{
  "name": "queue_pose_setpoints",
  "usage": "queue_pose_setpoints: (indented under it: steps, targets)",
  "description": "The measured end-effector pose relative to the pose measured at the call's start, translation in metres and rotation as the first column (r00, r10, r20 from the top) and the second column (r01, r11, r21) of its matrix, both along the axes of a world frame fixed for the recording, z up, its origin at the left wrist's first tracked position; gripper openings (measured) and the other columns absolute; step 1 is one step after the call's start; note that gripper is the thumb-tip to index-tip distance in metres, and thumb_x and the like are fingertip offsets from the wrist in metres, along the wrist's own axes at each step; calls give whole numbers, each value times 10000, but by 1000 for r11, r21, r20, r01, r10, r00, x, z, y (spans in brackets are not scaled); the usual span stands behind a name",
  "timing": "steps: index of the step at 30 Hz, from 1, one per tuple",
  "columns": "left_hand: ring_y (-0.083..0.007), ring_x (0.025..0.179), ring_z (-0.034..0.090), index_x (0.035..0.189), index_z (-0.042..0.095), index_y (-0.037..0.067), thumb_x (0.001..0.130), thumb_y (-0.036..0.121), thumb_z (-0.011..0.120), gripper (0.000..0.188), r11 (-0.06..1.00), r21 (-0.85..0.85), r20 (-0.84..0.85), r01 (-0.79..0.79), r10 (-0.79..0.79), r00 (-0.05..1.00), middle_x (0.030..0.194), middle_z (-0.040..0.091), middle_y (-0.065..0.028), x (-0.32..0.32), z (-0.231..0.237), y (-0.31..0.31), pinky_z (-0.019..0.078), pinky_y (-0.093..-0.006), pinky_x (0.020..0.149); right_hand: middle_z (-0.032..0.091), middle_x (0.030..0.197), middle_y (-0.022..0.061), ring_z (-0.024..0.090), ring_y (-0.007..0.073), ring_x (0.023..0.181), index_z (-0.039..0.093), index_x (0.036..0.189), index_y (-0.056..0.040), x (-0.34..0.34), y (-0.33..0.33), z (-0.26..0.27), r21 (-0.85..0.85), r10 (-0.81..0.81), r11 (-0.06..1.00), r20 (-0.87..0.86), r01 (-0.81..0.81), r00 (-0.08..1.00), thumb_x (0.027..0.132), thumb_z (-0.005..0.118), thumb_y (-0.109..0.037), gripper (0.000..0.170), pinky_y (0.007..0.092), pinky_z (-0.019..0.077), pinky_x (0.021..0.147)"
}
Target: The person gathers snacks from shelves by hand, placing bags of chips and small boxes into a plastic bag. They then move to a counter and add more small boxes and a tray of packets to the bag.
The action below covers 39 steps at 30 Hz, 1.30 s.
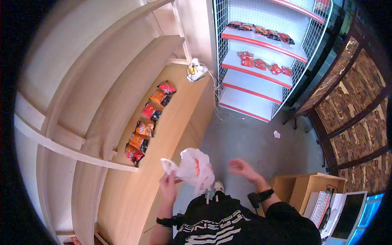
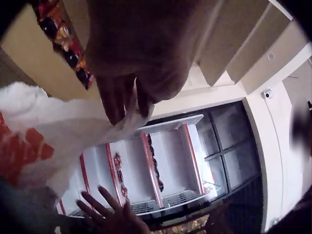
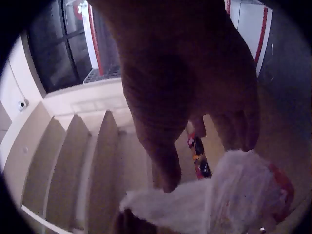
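Note:
A white plastic carrier bag (image 1: 192, 165) with red print hangs in front of the person's body, beside the wooden counter. My left hand (image 1: 168, 188) grips it near one handle; the left wrist view shows the fingers (image 2: 113, 105) pinching the gathered plastic (image 2: 127, 119). My right hand (image 1: 243, 169) is held out to the right, apart from the bag, with spread, relaxed fingers and nothing in them. Seen from the right wrist, that hand (image 3: 190, 83) overlaps the bag (image 3: 239, 190). What the bag contains is hidden.
Several red and orange snack packets (image 1: 145, 128) lie in a row on the counter (image 1: 175, 126), under wooden shelves (image 1: 118, 81). A white rack (image 1: 255, 75) with red-edged shelves holds more packets. At right stand a small wooden cabinet (image 1: 286, 185), a keyboard (image 1: 320, 206) and a monitor (image 1: 350, 214).

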State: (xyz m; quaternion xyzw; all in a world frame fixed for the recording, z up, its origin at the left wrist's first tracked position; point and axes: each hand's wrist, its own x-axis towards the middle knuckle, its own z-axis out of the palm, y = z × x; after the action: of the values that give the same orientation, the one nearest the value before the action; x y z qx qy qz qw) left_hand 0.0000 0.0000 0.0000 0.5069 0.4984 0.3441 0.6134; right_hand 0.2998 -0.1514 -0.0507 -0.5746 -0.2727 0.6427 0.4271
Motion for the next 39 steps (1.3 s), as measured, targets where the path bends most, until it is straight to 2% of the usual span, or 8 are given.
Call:
queue_pose_setpoints:
  steps: [7,9,12,14,20,27,34,39]
  targets:
    - [-143,856,587,997,592,-34,855,68,566,176,902,119,14,416,-420,907,967,564,-74,64,59,-30,528,-289,708,550,1151,112,536,202,1026,425,1251,-47,-70,48,6,418,32,904,142,-90,989,758,708,-205,590,348,434,890]
    - [-143,856,589,964,586,-43,820,29,597,160,848,378,-35,370,-387,922,967,548,-72,63,72,-28,519,-278,713,609,1065,108,564,190,966,532,1159,-23,-73,56,-6,424,66,896,167,-132,984,771,692,-226,467,337,449,857]
    - [-149,870,593,915,593,-13,758,-48,632,165,898,395,25,192,-219,975,990,552,-73,48,85,-13,505,-265,718,621,984,82,580,135,895,605,997,-9,-68,64,-24,213,192,945,253,-248,948,757,706,-169,306,291,472,815]
    - [-155,875,596,903,595,-1,743,-70,637,179,925,373,105,71,-119,987,998,552,-73,32,86,-1,502,-266,720,625,798,36,577,106,755,615,817,-2,-63,64,-20,190,29,978,312,-92,950,757,703,-159,189,264,483,711]
    - [-149,912,573,1242,300,103,745,-89,632,628,848,483,253,-217,102,962,1057,545,-73,-7,72,53,494,-243,661,562,698,1,500,83,631,582,831,-27,-17,64,-9,168,-237,971,606,169,760,694,748,-157,251,242,446,599]
    - [-133,825,569,1313,251,36,748,-39,658,700,850,328,121,-412,394,911,973,534,-71,-41,70,85,471,-222,500,580,713,21,507,78,636,604,917,-39,43,79,19,278,-463,871,740,404,488,726,691,-133,230,242,442,605]
    - [-126,755,582,968,443,38,763,-8,646,293,827,1,160,-562,555,816,855,547,-52,-62,32,105,536,-246,544,614,784,54,544,114,682,602,908,-4,84,104,-1,245,-463,840,789,484,403,809,625,-184,207,255,449,625]
    - [-127,761,583,888,461,38,779,-8,630,206,856,117,122,-504,491,863,855,564,-59,-69,11,118,546,-277,584,621,826,82,570,144,740,590,965,-5,90,115,8,257,-579,782,637,568,509,801,658,-255,306,298,469,643]
